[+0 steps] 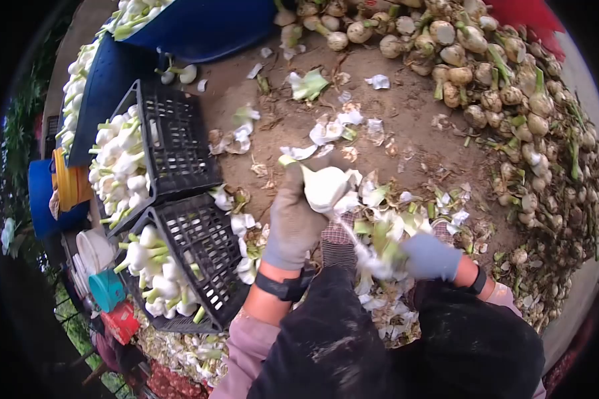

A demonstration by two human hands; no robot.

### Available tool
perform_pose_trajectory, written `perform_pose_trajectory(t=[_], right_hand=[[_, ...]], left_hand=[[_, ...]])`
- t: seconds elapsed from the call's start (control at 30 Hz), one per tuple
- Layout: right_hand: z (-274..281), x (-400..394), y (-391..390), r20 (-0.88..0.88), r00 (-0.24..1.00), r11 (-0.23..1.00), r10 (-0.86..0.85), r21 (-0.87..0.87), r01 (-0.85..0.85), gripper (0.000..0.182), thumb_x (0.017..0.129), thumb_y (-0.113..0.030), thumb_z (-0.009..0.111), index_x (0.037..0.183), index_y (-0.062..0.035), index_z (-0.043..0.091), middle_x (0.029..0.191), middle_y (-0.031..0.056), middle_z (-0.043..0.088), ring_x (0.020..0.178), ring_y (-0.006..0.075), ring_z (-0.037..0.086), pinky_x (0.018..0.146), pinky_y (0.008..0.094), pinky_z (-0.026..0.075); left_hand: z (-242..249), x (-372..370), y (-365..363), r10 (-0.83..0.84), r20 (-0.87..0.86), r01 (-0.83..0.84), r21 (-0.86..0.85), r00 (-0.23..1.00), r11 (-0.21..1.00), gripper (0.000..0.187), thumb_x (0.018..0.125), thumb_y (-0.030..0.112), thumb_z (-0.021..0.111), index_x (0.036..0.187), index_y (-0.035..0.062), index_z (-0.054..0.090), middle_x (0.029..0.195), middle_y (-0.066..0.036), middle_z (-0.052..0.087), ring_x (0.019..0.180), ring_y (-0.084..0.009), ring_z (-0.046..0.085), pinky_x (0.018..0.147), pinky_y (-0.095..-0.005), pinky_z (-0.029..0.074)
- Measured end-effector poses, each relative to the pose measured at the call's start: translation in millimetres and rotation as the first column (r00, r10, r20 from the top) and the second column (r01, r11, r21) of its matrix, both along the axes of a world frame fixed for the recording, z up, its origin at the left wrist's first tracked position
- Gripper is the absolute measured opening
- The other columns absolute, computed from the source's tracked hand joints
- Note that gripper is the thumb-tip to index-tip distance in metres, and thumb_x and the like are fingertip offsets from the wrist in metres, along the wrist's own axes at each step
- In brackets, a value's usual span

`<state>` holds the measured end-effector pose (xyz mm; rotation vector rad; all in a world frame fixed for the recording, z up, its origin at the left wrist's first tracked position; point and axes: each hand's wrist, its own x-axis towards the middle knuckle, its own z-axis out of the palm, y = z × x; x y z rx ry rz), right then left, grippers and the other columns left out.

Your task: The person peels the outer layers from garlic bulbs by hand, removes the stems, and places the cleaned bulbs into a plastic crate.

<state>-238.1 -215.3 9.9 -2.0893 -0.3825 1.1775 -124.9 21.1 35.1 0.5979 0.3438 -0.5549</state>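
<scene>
My gloved left hand [291, 219] is closed around a white garlic bulb [326, 188], its short green stem end poking up past the thumb. Loose skin hangs from the bulb's lower right side. Lower right of it, my gloved right hand [432, 257] is smeared by motion, so I cannot tell how its fingers lie. A blurred white strip of garlic skin [369, 261] stretches between the bulb and the space beside that hand. Peeled skins [394, 316] and green leaf scraps lie between my legs, below both hands.
To the left stand two black crates [180, 143] of cleaned garlic [121, 163], with blue containers [203, 30] behind. Unpeeled, soil-stained garlic [506, 100] is heaped along the right and back. Skins litter the brown ground [246, 93]. Buckets [106, 290] stand at far left.
</scene>
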Motion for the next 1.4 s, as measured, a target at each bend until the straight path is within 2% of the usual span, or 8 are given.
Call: perform_pose_trajectory(t=[0.4, 0.63, 0.83, 0.9, 1.0, 1.23, 1.3, 1.4], right_hand=[[37.3, 24.3, -16.5, 0.534, 0.783, 0.936, -0.319, 0.051, 0.347, 0.064, 0.077, -0.03, 0.071, 0.131, -0.0052, 0.048, 0.1, 0.0161, 0.061, 0.086, 0.036, 0.061, 0.071, 0.0453, 0.049], [42.0, 52.1, 15.1, 0.589, 0.601, 0.84, -0.541, 0.334, 0.428, 0.065, 0.076, -0.029, 0.074, 0.131, -0.008, 0.047, 0.105, 0.0158, 0.062, 0.094, 0.0292, 0.062, 0.08, 0.0392, 0.048], [31.0, 17.5, -38.3, -0.354, 0.483, 0.321, -0.801, 0.428, 0.845, 0.065, 0.074, -0.005, 0.072, 0.135, -0.0109, 0.048, 0.109, 0.0136, 0.064, 0.098, 0.0256, 0.062, 0.087, 0.0352, 0.049], [29.6, -1.7, -92.7, 0.742, 0.241, 0.58, -0.626, 0.235, 0.78, 0.051, 0.07, 0.0, 0.068, 0.12, -0.0097, 0.059, 0.104, 0.0125, 0.065, 0.086, 0.0306, 0.064, 0.074, 0.0398, 0.051], [12.7, -44.5, -160.8, 0.939, 0.283, 0.363, -0.196, -0.198, 0.91, 0.036, 0.071, 0.0, 0.067, 0.104, -0.0132, 0.066, 0.102, 0.0126, 0.064, 0.083, 0.0307, 0.064, 0.073, 0.0408, 0.052], [8.1, -15.5, -79.6, 0.183, 0.246, 0.302, -0.952, 0.42, 0.856, 0.028, 0.081, -0.005, 0.065, 0.109, -0.0087, 0.066, 0.091, 0.0082, 0.064, 0.082, 0.0186, 0.061, 0.072, 0.0315, 0.05], [11.6, 0.7, -63.7, -0.292, 0.135, -0.016, -0.947, 0.461, 0.887, 0.027, 0.085, -0.009, 0.067, 0.112, -0.0062, 0.065, 0.09, 0.0075, 0.064, 0.076, 0.0113, 0.056, 0.066, 0.0278, 0.047], [2.4, 21.5, -63.9, -0.317, 0.484, 0.367, -0.816, 0.363, 0.856, 0.031, 0.091, -0.029, 0.064, 0.102, 0.0, 0.064, 0.071, 0.0061, 0.061, 0.063, 0.0075, 0.05, 0.056, 0.0282, 0.043]], left_hand=[[147.0, -22.7, 77.1, -0.256, 0.67, -0.622, 0.743, 0.697, 0.247, 0.041, 0.094, 0.023, 0.054, 0.125, -0.0031, 0.052, 0.109, -0.015, 0.061, 0.085, -0.0207, 0.064, 0.077, -0.0289, 0.053], [44.1, -15.6, -48.8, -0.76, -0.251, 0.734, 0.552, 0.6, 0.397, 0.058, 0.079, 0.002, 0.065, 0.133, -0.0032, 0.043, 0.113, -0.013, 0.058, 0.096, -0.0169, 0.061, 0.08, -0.0253, 0.05], [25.9, -19.8, -104.4, -0.826, -0.027, 0.737, 0.47, 0.562, 0.486, 0.051, 0.086, 0.012, 0.067, 0.13, -0.0042, 0.047, 0.107, -0.011, 0.062, 0.086, -0.0153, 0.062, 0.076, -0.0268, 0.05], [19.6, -12.0, -106.7, -0.833, 0.031, 0.663, 0.589, 0.553, 0.463, 0.052, 0.087, 0.016, 0.067, 0.13, -0.0045, 0.047, 0.112, -0.011, 0.059, 0.09, -0.0141, 0.06, 0.078, -0.026, 0.049], [-22.7, -3.1, -88.4, -0.756, 0.037, 0.399, 0.831, 0.654, 0.387, 0.05, 0.084, 0.011, 0.067, 0.129, -0.0032, 0.05, 0.112, -0.013, 0.059, 0.094, -0.0146, 0.059, 0.081, -0.0274, 0.049], [-16.5, -21.5, -132.2, -0.897, 0.388, 0.091, 0.906, 0.213, 0.413, 0.053, 0.079, 0.003, 0.067, 0.129, 0.0017, 0.051, 0.116, -0.011, 0.06, 0.101, -0.0172, 0.059, 0.09, -0.0301, 0.048], [-25.1, -21.0, -125.0, -0.901, 0.309, 0.318, 0.859, 0.304, 0.402, 0.055, 0.078, -0.002, 0.066, 0.13, -0.0006, 0.049, 0.116, -0.01, 0.059, 0.104, -0.0176, 0.059, 0.091, -0.0305, 0.048], [-16.6, -17.7, -113.7, -0.798, 0.22, 0.373, 0.793, 0.561, 0.481, 0.054, 0.076, -0.006, 0.066, 0.128, -0.0055, 0.049, 0.116, -0.01, 0.058, 0.104, -0.0162, 0.058, 0.093, -0.0299, 0.047]])
